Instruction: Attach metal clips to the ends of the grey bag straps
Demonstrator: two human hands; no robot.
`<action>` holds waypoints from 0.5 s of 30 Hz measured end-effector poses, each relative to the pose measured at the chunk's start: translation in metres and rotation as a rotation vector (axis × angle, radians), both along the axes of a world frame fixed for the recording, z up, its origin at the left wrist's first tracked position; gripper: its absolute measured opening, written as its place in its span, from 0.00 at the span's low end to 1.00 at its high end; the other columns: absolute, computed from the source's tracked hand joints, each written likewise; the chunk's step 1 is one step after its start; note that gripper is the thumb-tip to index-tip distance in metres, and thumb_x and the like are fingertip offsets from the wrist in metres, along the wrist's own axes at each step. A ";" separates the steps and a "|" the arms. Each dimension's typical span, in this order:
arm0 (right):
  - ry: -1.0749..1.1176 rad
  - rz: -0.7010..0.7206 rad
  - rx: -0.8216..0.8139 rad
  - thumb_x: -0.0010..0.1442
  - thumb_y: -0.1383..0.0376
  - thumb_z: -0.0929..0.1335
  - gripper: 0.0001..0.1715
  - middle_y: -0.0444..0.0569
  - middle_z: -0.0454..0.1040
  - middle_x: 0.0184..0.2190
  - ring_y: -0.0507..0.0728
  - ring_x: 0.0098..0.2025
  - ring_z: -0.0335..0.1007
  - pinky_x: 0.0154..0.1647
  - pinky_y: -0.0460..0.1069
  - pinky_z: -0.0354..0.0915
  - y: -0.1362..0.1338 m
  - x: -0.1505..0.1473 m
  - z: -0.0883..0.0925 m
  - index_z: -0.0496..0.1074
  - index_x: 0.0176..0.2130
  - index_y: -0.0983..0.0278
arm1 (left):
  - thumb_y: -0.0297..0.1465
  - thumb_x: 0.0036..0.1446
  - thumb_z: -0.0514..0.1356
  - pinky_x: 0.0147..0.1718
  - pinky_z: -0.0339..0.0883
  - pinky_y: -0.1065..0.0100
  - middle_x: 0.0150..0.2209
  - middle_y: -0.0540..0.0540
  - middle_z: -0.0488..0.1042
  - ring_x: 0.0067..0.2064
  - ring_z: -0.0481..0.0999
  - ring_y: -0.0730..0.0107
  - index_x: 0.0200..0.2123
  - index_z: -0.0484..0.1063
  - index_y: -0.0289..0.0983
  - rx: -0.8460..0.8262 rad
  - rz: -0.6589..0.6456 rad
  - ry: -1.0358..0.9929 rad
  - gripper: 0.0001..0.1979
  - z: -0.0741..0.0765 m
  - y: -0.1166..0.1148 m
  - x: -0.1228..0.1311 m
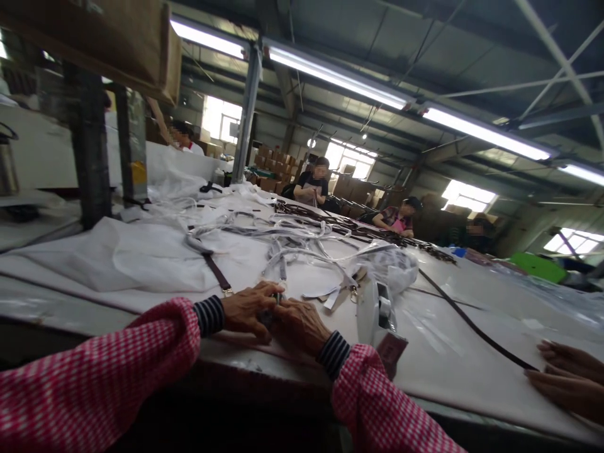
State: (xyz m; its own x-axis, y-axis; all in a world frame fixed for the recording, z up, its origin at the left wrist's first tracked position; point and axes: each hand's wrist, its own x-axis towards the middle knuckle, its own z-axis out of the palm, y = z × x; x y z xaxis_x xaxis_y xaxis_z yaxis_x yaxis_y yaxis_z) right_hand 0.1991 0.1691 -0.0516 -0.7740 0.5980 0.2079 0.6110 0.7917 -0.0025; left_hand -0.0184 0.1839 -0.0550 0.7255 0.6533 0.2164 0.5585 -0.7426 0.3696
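My left hand [248,308] and my right hand [302,324] meet at the near edge of the table, fingers closed together. Between them runs the end of a narrow grey strap [283,269], with a small shiny part at the fingertips, mostly hidden. Left of my hands lies a dark brown strap [216,270] with a metal clasp [228,292]. To the right stands a white tape dispenser [372,314], beside paper slips [332,298] and another metal clasp [353,293].
Grey straps in clear plastic [311,236] tangle across the table [453,352]. White sheeting [117,255] lies left, near a dark post [87,145]. Dark straps [330,220] pile farther back. At right, another person's hands [566,377] touch a long dark strap [476,321]. Several people sit beyond.
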 end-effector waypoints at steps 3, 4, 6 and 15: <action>0.043 -0.026 -0.011 0.67 0.64 0.68 0.16 0.50 0.78 0.44 0.58 0.44 0.74 0.39 0.48 0.62 -0.006 -0.005 -0.001 0.72 0.54 0.61 | 0.27 0.47 0.72 0.63 0.58 0.47 0.62 0.39 0.67 0.63 0.65 0.45 0.52 0.77 0.41 0.023 0.023 -0.094 0.26 -0.004 -0.006 0.006; 0.062 -0.026 -0.031 0.66 0.65 0.69 0.18 0.50 0.78 0.46 0.58 0.44 0.75 0.39 0.48 0.63 -0.009 -0.003 0.000 0.70 0.55 0.60 | 0.26 0.48 0.71 0.63 0.60 0.49 0.60 0.40 0.68 0.61 0.67 0.48 0.52 0.77 0.42 -0.006 0.009 -0.118 0.25 -0.004 -0.006 0.006; 0.109 -0.016 -0.083 0.65 0.66 0.69 0.22 0.49 0.77 0.50 0.57 0.45 0.75 0.39 0.48 0.63 -0.013 0.003 0.002 0.68 0.58 0.58 | 0.24 0.47 0.71 0.61 0.62 0.53 0.58 0.42 0.70 0.59 0.69 0.51 0.48 0.79 0.42 -0.079 -0.044 -0.157 0.22 -0.002 -0.005 0.004; 0.014 0.068 -0.128 0.66 0.54 0.70 0.24 0.49 0.74 0.48 0.58 0.46 0.72 0.42 0.49 0.64 0.004 0.036 0.016 0.68 0.59 0.57 | 0.30 0.48 0.74 0.66 0.51 0.44 0.68 0.42 0.59 0.69 0.55 0.41 0.33 0.80 0.39 -0.147 -0.173 -0.021 0.08 0.012 0.003 -0.003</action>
